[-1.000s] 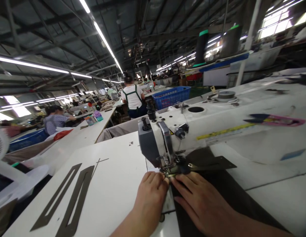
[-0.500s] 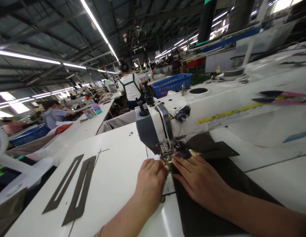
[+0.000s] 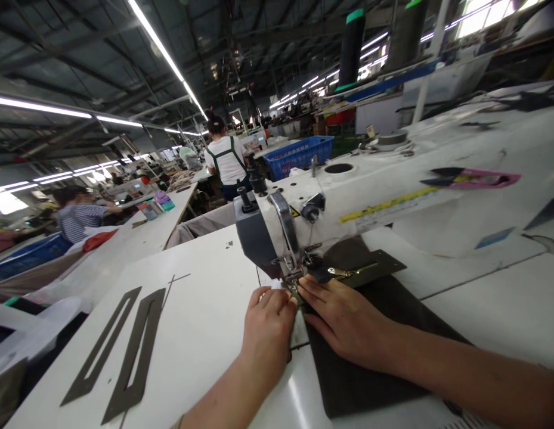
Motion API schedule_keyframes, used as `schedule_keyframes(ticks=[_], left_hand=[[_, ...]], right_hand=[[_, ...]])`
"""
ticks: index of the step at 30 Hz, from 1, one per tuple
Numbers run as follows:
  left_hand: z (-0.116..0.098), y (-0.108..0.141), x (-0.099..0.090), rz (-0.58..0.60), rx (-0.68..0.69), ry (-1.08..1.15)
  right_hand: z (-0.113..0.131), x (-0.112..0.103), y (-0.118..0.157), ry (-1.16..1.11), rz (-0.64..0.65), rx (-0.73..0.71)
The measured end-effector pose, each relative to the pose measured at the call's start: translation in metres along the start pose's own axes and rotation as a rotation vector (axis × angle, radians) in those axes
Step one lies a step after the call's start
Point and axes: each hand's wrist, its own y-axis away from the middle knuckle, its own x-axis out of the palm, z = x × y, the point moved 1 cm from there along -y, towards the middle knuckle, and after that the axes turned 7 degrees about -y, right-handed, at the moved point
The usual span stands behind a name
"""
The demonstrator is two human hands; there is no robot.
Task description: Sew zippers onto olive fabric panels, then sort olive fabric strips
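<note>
A sewing machine head stands over the white table, its presser foot between my two hands. My left hand is curled just left of the foot, fingertips pinching the end of a zipper that is mostly hidden there. Flat on a dark fabric panel lies my right hand, fingers stretched toward the needle. Beyond its knuckles show a gold zipper pull and teeth, set in a dark strip. The stitching point itself is covered by fingers and foot.
Two dark slotted frame pieces lie on the table at left. Pink-handled thread snips and a yellow measuring tape are on the machine arm. Behind are a blue crate and a co-worker's back.
The whole view has shifted slightly. The dark panel and my right hand have slid a little toward the foot, and the gold zipper pull now shows past my right hand.
</note>
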Motion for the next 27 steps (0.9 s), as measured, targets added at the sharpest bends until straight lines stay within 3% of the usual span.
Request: schedule_keyframes(ticks=[11,27], left_hand=[[0.002,-0.001,0.012,0.004,-0.05,-0.024],[0.015,0.002,0.03,-0.151,-0.02,0.029]], right_hand=[[-0.005,0.0,-0.004,-0.03,-0.061,-0.055],[-0.005,-0.001,-0.014,-0.185,0.114,0.074]])
